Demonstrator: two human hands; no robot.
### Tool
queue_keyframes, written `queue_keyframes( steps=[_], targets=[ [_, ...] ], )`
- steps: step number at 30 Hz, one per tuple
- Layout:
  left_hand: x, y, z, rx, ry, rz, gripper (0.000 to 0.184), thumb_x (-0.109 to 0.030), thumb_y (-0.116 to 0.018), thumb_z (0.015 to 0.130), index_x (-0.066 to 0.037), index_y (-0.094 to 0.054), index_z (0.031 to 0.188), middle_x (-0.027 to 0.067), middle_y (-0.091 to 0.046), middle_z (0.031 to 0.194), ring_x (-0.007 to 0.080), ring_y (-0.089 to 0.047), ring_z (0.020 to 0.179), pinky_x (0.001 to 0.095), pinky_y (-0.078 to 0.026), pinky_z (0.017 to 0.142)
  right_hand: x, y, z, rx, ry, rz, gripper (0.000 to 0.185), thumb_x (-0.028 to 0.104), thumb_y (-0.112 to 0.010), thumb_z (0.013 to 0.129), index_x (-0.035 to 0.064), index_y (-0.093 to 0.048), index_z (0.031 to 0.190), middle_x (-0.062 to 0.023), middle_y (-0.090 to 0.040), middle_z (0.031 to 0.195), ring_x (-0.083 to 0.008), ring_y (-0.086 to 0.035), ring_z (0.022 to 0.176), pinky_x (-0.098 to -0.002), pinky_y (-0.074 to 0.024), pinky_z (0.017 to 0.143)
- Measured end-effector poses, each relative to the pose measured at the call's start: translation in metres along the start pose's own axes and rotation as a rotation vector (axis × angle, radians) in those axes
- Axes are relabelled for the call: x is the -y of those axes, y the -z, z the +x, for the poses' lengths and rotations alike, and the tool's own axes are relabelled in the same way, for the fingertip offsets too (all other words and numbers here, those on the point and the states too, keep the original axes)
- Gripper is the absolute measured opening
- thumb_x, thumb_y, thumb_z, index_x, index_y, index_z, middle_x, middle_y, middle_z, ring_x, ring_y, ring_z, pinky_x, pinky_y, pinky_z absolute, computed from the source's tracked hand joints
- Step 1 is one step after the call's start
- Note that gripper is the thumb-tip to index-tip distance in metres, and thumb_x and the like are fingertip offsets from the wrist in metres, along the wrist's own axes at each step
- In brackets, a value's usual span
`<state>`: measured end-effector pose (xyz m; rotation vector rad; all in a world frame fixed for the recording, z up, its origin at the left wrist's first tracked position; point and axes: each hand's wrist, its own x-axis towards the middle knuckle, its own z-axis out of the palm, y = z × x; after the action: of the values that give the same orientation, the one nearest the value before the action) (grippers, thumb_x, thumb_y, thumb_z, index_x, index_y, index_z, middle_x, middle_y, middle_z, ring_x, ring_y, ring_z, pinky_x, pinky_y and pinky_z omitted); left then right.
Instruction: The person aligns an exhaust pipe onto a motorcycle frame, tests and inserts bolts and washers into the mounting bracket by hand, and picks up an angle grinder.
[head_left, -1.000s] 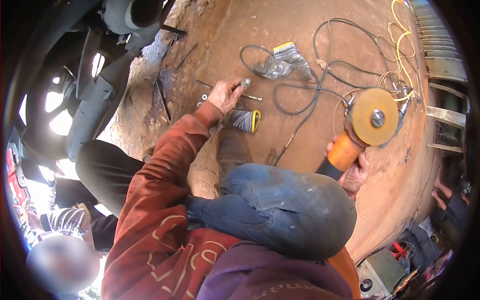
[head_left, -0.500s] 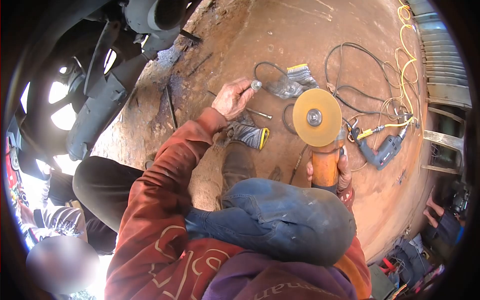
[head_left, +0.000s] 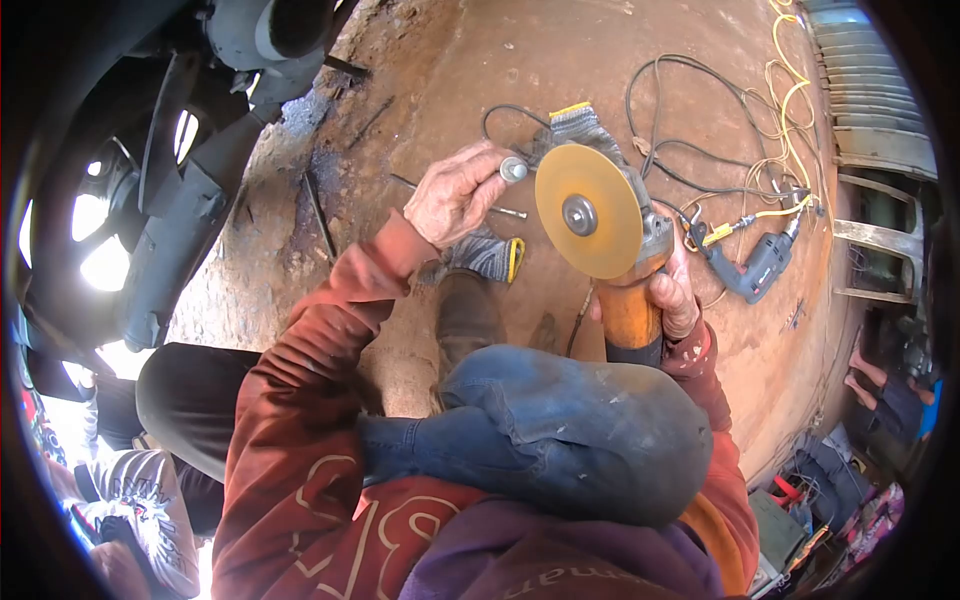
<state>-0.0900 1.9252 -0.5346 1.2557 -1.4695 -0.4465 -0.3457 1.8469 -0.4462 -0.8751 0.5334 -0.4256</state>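
My left hand (head_left: 458, 195) pinches a small metal bolt (head_left: 513, 169), its round end facing up toward the camera. Just right of the bolt, a yellow-brown disc (head_left: 590, 212) sits on an angle grinder with an orange body (head_left: 630, 312). My right hand (head_left: 676, 290) is wrapped round the grinder near its head, above my bent knee. The disc and the bolt look close but apart. Behind the disc lies a grey glove (head_left: 580, 122), partly hidden. A second grey glove (head_left: 492, 255) with a yellow cuff lies below my left hand, beside a thin metal rod (head_left: 508, 212).
A drill (head_left: 757, 268) lies on the ground at the right, near tangled cables (head_left: 690, 62) and a yellow cord (head_left: 795, 90). Dark vehicle parts (head_left: 180, 240) fill the upper left. Another person's patterned clothing (head_left: 140, 510) shows at lower left; bare feet (head_left: 862, 372) are at far right.
The grinder has moved left, from the right side to beside the bolt, its disc now turned toward my left hand. My left hand still holds the bolt, slightly raised. The view has shifted.
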Motion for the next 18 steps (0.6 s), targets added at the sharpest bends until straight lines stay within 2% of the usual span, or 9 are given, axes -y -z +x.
queue_keyframes(
  steps=[10,12,18],
  targets=[
    [-0.005,-0.001,-0.012,0.027,-0.033,0.024,0.019,0.004,-0.059,0.086,0.001,-0.061,0.105,0.0149,-0.061,0.092,0.0319,-0.061,0.081,0.0356,-0.05,0.071,0.003,-0.007,0.0,-0.043,-0.023,-0.063,0.087,0.03,-0.076,0.075,0.0057,-0.024,0.14,-0.0202,-0.053,0.117,-0.0315,-0.064,0.087,-0.0439,-0.0603,0.06],
    [-0.01,0.001,-0.011,0.106,0.032,0.059,0.022,0.001,-0.059,0.084,-0.002,-0.06,0.105,0.015,-0.062,0.096,0.0347,-0.062,0.088,0.0384,-0.052,0.075,0.004,-0.007,-0.001,-0.044,-0.026,-0.071,0.086,0.03,-0.076,0.075,0.0054,-0.024,0.14,-0.0201,-0.052,0.118,-0.0314,-0.064,0.088,-0.0438,-0.0605,0.06],
    [-0.006,-0.003,-0.01,0.097,-0.032,0.024,0.021,0.001,-0.058,0.084,-0.001,-0.06,0.105,0.0157,-0.062,0.097,0.0343,-0.062,0.088,0.0389,-0.052,0.076,0.003,-0.004,-0.003,-0.054,-0.01,-0.091,0.086,0.03,-0.076,0.076,0.0046,-0.024,0.14,-0.0202,-0.051,0.12,-0.0312,-0.063,0.092,-0.0435,-0.0607,0.061]
  ],
)
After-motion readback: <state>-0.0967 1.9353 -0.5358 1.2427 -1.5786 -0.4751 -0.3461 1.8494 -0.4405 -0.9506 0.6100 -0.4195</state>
